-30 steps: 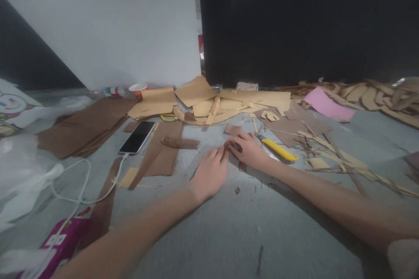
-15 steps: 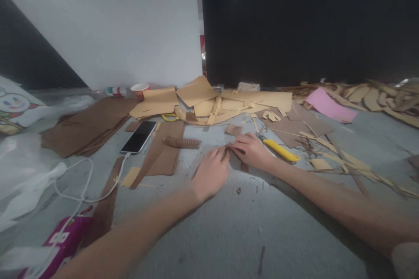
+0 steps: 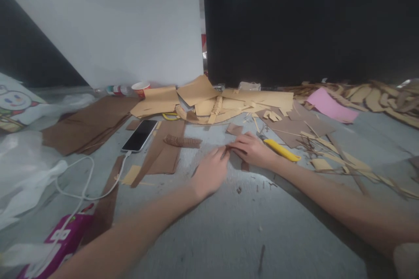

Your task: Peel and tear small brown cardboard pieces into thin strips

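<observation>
Head view: both hands pinching a brown strip at mid-frame

I am holding my left hand [image 3: 211, 172] and right hand [image 3: 254, 150] together, fingertips almost meeting, just below the middle of the frame. Between them the small brown strip [image 3: 228, 147] is sitting low over the grey table [image 3: 225, 226]. My right fingers are closing on it from the right, bent and nearly together; my left fingertips are closing on its other end. Fingers are hiding much of the strip, so I am not making out its full shape.

Just above my right hand, a brown square [image 3: 234, 129] is lying flat. A yellow knife [image 3: 282, 150] is resting right of that hand, slanting down to the right. Left of the hands, a ridged piece [image 3: 182, 141] is lying near a phone [image 3: 140, 136], whose white cable [image 3: 93, 178] is curling toward a purple box [image 3: 67, 235] at lower left. Tan card [image 3: 255, 97] is spreading across the upper middle, and a pink sheet [image 3: 332, 104] is lying at upper right.
</observation>
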`<state>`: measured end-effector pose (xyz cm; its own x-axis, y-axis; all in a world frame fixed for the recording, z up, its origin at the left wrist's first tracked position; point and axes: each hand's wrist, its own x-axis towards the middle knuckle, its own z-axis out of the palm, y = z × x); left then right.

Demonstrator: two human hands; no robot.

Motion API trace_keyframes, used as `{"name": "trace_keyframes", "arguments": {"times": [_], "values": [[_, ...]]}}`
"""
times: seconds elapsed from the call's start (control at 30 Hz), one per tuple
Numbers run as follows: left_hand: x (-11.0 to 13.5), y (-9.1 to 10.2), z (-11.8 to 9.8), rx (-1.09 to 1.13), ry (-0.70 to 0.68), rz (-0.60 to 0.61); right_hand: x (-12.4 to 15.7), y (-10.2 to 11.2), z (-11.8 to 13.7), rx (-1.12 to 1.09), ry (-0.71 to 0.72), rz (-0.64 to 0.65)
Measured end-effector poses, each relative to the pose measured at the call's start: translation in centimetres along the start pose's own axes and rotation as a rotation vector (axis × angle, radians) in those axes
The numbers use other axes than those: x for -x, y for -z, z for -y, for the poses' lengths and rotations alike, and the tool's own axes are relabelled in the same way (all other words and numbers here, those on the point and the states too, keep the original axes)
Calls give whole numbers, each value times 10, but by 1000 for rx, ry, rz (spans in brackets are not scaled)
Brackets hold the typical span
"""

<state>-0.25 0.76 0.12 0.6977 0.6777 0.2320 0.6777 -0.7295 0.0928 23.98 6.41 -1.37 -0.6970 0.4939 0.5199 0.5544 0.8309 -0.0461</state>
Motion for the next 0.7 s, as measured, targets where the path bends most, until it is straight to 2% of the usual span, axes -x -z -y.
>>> {"name": "trace_keyframes", "arguments": {"times": [0.13,0.3,0.47,0.6,0.7], "values": [[1,1,1,5,12,-15,-3,0,3,-6,-40,54],[3,-1,6,9,-7,-33,-9,4,7,-2,18,109],[6,0,8,13,48,-57,-13,10,8,0,57,170],[7,5,7,41,41,-38,-14,13,6,-7,87,216],[7,7,6,61,86,-21,-12,13,4,-17,108,229]]}}
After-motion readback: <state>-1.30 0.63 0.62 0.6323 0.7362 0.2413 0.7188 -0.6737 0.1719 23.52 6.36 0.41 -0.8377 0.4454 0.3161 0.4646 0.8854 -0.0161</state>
